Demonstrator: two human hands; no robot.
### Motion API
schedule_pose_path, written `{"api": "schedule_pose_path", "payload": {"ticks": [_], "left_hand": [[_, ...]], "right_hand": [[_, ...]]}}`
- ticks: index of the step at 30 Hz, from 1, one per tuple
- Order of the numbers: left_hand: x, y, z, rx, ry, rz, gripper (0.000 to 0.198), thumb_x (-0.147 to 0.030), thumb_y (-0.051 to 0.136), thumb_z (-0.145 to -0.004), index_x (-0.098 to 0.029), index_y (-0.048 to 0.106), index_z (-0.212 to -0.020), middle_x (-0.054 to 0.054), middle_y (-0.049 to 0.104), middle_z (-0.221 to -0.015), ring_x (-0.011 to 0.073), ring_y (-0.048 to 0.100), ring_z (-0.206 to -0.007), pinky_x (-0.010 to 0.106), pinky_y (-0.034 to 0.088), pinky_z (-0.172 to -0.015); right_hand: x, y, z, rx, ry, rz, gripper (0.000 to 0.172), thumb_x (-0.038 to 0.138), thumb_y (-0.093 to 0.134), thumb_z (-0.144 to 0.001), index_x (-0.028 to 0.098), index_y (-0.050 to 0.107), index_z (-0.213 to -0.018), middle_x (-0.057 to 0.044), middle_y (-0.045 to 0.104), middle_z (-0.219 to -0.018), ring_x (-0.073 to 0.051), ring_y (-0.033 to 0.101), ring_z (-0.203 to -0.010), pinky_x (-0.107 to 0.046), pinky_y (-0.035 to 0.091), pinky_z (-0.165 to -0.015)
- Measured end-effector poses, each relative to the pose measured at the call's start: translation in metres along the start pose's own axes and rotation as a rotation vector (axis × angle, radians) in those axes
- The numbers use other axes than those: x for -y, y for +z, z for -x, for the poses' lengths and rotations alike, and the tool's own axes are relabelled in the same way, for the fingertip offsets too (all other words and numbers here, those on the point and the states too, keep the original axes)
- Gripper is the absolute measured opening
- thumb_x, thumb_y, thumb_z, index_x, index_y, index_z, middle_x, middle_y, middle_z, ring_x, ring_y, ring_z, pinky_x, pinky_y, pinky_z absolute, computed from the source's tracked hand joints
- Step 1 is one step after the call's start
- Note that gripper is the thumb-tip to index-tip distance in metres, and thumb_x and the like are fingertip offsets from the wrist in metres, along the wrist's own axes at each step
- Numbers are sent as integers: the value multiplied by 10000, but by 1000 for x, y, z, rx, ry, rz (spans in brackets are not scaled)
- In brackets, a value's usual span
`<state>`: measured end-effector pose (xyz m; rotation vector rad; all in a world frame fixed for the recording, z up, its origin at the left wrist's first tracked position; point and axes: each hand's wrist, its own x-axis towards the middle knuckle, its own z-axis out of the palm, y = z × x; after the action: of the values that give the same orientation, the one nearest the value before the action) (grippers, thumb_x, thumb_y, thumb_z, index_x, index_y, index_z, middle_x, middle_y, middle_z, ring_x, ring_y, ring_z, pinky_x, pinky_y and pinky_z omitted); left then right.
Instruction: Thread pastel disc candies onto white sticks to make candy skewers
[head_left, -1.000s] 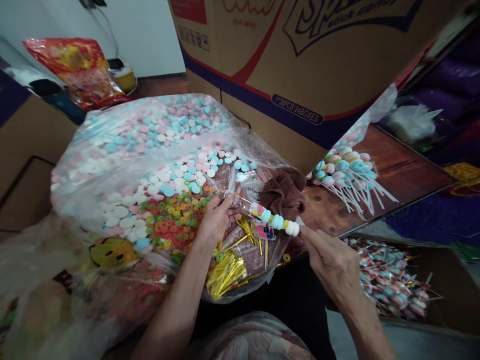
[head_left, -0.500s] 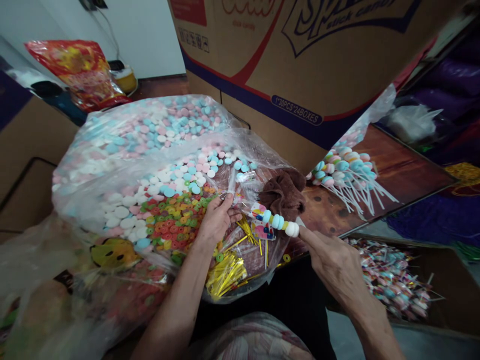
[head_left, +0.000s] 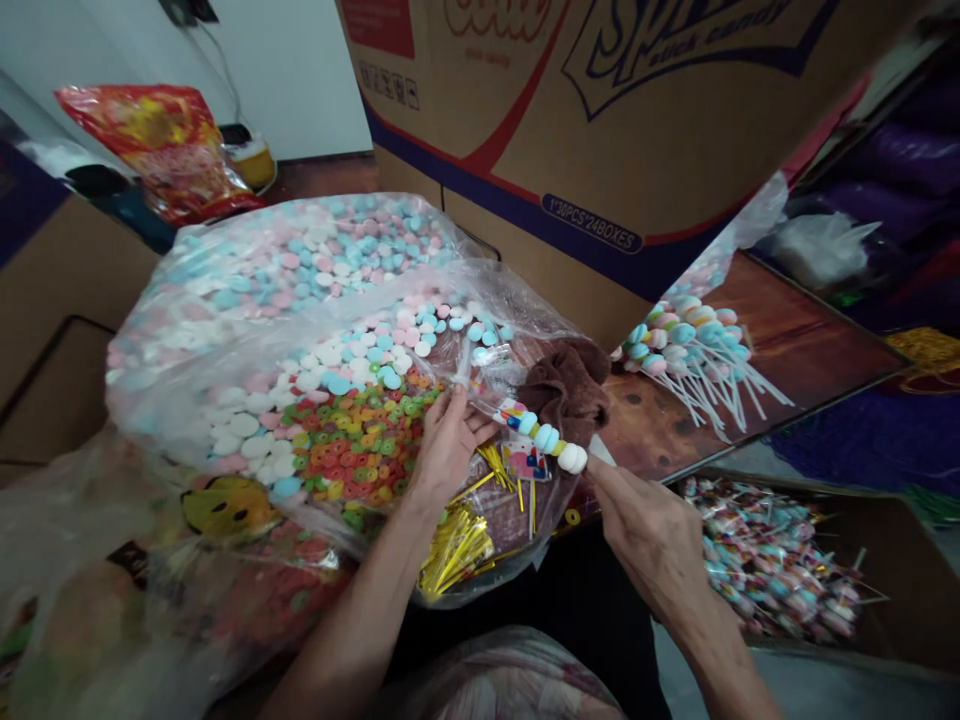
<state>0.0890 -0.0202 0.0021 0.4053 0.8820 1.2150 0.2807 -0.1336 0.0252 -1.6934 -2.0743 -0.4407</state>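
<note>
A candy stick (head_left: pixel 547 438) with white, blue and yellow pieces threaded on it is gripped at its lower end by my right hand (head_left: pixel 646 530). Its far end lies in or against a small clear wrapper (head_left: pixel 487 402) with a colourful print. The fingers of my left hand (head_left: pixel 444 442) are pinched on that wrapper. Below them are gold twist ties (head_left: pixel 456 553) and another printed wrapper (head_left: pixel 526 460). To the left of my left hand lie fruit-coloured candy rings (head_left: pixel 356 435), beside pastel round candies (head_left: pixel 255 420) in a large clear bag (head_left: pixel 442 275).
A big carton (head_left: pixel 495 130) rises behind the bag. Right of it lie bare candy sticks (head_left: pixel 697 350). An open box (head_left: pixel 892 560) of wrapped candy sticks stands at lower right. A brown cloth (head_left: pixel 566 390) and a red bag (head_left: pixel 161 150) are also there.
My right hand and the candy stick have moved slightly left, toward my left hand. The candy stick's far end is closer to the wrapper's held end.
</note>
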Motion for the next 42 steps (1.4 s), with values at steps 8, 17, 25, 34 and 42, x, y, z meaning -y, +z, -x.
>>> {"api": "schedule_pose_path", "payload": {"ticks": [8, 17, 25, 34, 42], "left_hand": [[2, 24, 12, 43, -2, 79, 305, -412, 749, -798, -154, 610, -886, 44, 714, -749, 235, 738, -824, 384, 553, -841], [14, 30, 21, 159, 8, 64, 243, -385, 642, -890, -161, 648, -796, 46, 722, -768, 199, 717, -857, 371, 515, -925], [16, 30, 17, 195, -141, 150, 268, -395, 562, -934, -158, 666, -863, 95, 745, -914, 252, 701, -981, 386, 500, -910], [14, 29, 19, 221, -139, 117, 284, -415, 564, -933, -155, 672, -903, 104, 743, -955, 247, 695, -995, 403, 483, -954], [19, 34, 26, 143, -77, -22, 311, -476, 635, -878, -166, 662, -862, 77, 731, -849, 226, 707, -912, 372, 529, -865]], "right_hand": [[14, 10, 0, -37, 17, -34, 312, 191, 432, -1019, 165, 723, -911, -26, 715, -671, -119, 612, -543, -250, 372, -604], [29, 14, 3, 164, 322, -470, 327, 283, 410, -1006, 181, 690, -871, -5, 593, -604, -109, 519, -505, -228, 314, -514], [29, 13, -2, 391, 795, -1300, 368, 447, 521, -921, 197, 494, -652, 65, 397, -444, -81, 301, -437, -216, 235, -455], [34, 22, 4, 343, 791, -1157, 341, 453, 529, -914, 171, 614, -743, 57, 415, -477, -86, 336, -446, -207, 255, -447], [45, 27, 12, 52, 467, -587, 321, 315, 473, -951, 156, 700, -789, -16, 588, -600, -103, 490, -519, -211, 352, -540]]}}
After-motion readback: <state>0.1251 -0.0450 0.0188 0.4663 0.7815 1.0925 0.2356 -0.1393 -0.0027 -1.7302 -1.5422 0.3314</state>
